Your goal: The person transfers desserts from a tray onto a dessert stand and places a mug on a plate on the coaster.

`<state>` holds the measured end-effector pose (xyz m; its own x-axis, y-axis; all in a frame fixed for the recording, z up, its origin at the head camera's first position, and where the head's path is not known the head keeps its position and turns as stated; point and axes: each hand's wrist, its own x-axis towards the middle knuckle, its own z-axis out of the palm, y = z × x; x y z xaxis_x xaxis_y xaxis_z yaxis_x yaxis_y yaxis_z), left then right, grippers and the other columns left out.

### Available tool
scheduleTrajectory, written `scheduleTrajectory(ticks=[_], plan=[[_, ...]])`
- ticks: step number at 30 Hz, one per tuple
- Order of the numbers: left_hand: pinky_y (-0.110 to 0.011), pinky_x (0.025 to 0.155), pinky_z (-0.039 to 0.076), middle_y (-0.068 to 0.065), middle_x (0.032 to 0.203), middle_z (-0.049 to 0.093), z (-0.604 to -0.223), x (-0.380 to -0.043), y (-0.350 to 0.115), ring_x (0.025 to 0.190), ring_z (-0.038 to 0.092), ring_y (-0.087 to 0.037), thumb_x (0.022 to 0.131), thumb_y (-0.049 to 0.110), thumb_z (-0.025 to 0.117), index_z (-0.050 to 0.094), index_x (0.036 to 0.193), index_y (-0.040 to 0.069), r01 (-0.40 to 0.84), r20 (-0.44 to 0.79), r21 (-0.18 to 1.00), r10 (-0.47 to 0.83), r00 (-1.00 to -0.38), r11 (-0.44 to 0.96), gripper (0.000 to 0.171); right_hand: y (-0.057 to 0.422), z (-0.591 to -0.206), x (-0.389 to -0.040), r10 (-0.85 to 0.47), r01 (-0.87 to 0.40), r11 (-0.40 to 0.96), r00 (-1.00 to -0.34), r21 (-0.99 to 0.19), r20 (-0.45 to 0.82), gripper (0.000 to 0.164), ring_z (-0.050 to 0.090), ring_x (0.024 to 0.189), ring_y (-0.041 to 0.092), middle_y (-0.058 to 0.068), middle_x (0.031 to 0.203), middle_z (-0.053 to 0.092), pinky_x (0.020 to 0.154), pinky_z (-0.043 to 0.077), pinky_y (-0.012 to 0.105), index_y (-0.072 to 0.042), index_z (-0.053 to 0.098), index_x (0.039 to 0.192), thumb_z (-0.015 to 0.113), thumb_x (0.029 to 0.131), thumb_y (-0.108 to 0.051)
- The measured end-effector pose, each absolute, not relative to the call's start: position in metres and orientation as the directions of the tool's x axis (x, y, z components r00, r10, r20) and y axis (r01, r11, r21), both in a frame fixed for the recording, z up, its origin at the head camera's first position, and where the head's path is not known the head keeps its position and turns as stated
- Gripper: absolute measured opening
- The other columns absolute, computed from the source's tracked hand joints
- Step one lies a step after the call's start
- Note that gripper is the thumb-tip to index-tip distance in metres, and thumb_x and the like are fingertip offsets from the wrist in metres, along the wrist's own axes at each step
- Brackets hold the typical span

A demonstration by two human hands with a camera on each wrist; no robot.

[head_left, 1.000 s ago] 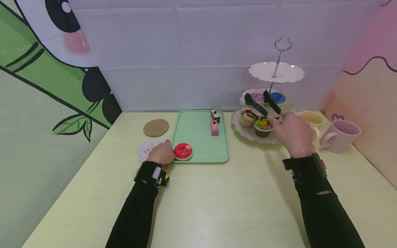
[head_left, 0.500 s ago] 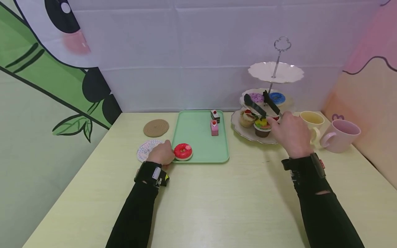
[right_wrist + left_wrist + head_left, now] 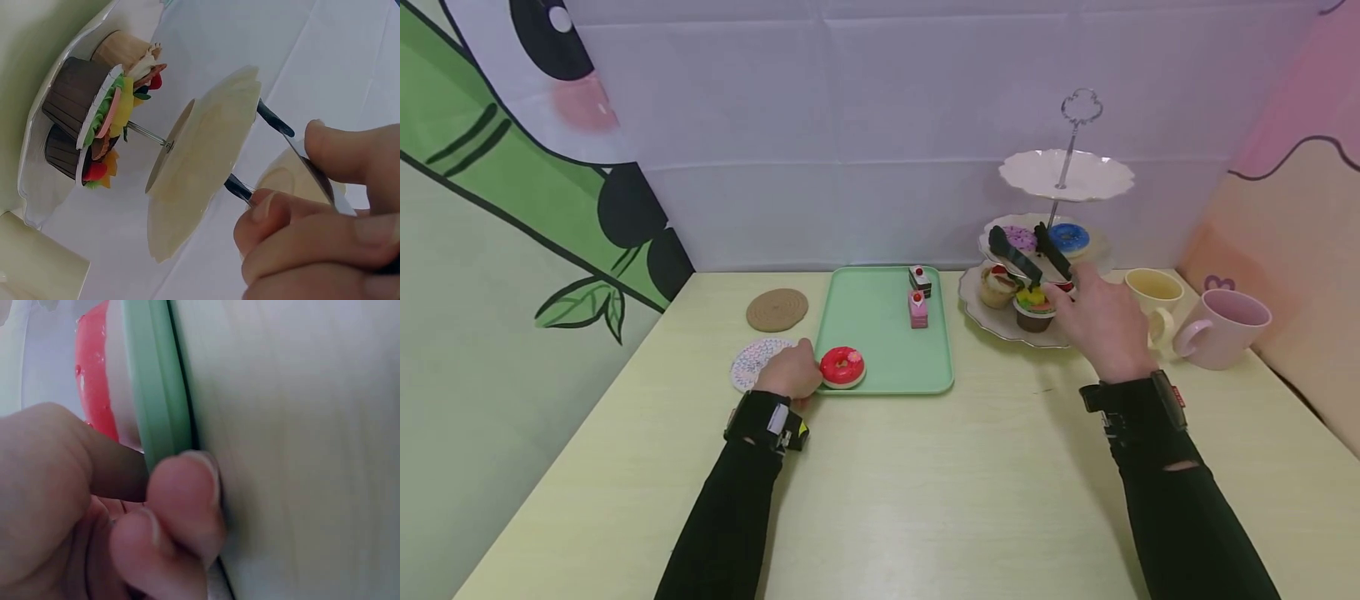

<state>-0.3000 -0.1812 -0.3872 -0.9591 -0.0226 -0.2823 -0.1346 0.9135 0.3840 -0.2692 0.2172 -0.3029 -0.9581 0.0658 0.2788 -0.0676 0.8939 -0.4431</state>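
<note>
At the green tray's (image 3: 887, 358) near left corner, my left hand (image 3: 790, 369) grips the rim. Its thumb lies over the edge, beside a red-iced donut (image 3: 842, 367) on the tray, with fingertips (image 3: 184, 487) at the rim's outer side. My right hand (image 3: 1105, 321) holds tongs (image 3: 1017, 257) with black ends and metal arms. On the tiered stand's middle plate (image 3: 206, 150), the spread tong ends stand on either side of a purple-iced donut (image 3: 1022, 237). A blue-iced donut (image 3: 1069, 238) sits to its right. In the right wrist view, the plate hides both donuts.
Several cupcakes (image 3: 1034, 310) fill the bottom plate. The white top plate (image 3: 1090, 177) overhangs the tongs. Yellow (image 3: 1153, 292) and pink (image 3: 1225, 329) mugs stand right of the stand. Two small cakes (image 3: 918, 308) sit on the tray; two round coasters (image 3: 777, 310) lie left of it.
My right hand and the tongs have shifted slightly left, with the tong ends still around the purple-iced donut. The left hand stays at the tray's corner.
</note>
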Motion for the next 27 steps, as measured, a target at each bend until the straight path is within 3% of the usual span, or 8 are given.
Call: scheduleTrajectory(ticks=[5, 10, 13, 19, 27], plan=[[-0.030, 0.047, 0.045, -0.016, 0.074, 0.062, -0.3885, -0.3008, -0.1815, 0.049, 0.060, -0.023, 0.098, 0.010, 0.056, 0.039, 0.135, -0.006, -0.146, -0.288, 0.380, -0.034, -0.957, 0.913, 0.044, 0.2163, -0.3041, -0.2710, 0.083, -0.048, 0.883, -0.963, -0.467, 0.257, 0.067, 0.057, 0.095, 0.051, 0.032, 0.109, 0.061, 0.068, 0.045, 0.058, 0.001, 0.046, 0.137, 0.033, 0.106, -0.057], [-0.030, 0.047, 0.045, -0.016, 0.075, 0.062, -0.3890, -0.3006, -0.1813, 0.050, 0.059, -0.024, 0.098, 0.011, 0.057, 0.039, 0.135, -0.006, -0.147, -0.285, 0.378, -0.037, -0.958, 0.914, 0.044, 0.2158, -0.3052, -0.2719, 0.087, -0.067, 0.874, -0.952, -0.480, 0.292, 0.053, 0.055, 0.097, 0.052, 0.028, 0.104, 0.062, 0.076, 0.044, 0.064, 0.001, 0.051, 0.129, 0.023, 0.110, -0.040], [-0.030, 0.047, 0.044, -0.016, 0.072, 0.062, -0.3881, -0.2988, -0.1813, 0.048, 0.059, -0.023, 0.098, 0.010, 0.055, 0.040, 0.133, -0.007, -0.130, -0.268, 0.375, -0.027, -0.963, 0.918, 0.042, 0.2162, -0.3054, -0.2735, 0.082, -0.091, 0.857, -0.947, -0.507, 0.310, 0.050, 0.056, 0.095, 0.053, 0.031, 0.109, 0.062, 0.080, 0.045, 0.064, 0.005, 0.052, 0.132, 0.025, 0.108, -0.030], [-0.030, 0.046, 0.042, -0.014, 0.066, 0.062, -0.3858, -0.2961, -0.1818, 0.046, 0.058, -0.022, 0.096, 0.009, 0.053, 0.043, 0.128, -0.008, -0.094, -0.239, 0.375, -0.002, -0.971, 0.922, 0.037, 0.2161, -0.3056, -0.2781, 0.106, -0.083, 0.803, -0.954, -0.590, 0.279, 0.055, 0.054, 0.115, 0.055, 0.036, 0.135, 0.054, 0.094, 0.043, 0.064, 0.007, 0.048, 0.143, 0.030, 0.105, -0.029], [-0.031, 0.046, 0.043, -0.015, 0.070, 0.062, -0.3859, -0.2976, -0.1810, 0.048, 0.058, -0.023, 0.097, 0.010, 0.054, 0.041, 0.131, -0.007, -0.126, -0.265, 0.378, -0.023, -0.964, 0.917, 0.040, 0.2152, -0.3055, -0.2771, 0.152, -0.067, 0.769, -0.947, -0.635, 0.284, 0.056, 0.050, 0.123, 0.053, 0.033, 0.141, 0.052, 0.099, 0.039, 0.063, 0.004, 0.048, 0.144, 0.030, 0.104, -0.031]])
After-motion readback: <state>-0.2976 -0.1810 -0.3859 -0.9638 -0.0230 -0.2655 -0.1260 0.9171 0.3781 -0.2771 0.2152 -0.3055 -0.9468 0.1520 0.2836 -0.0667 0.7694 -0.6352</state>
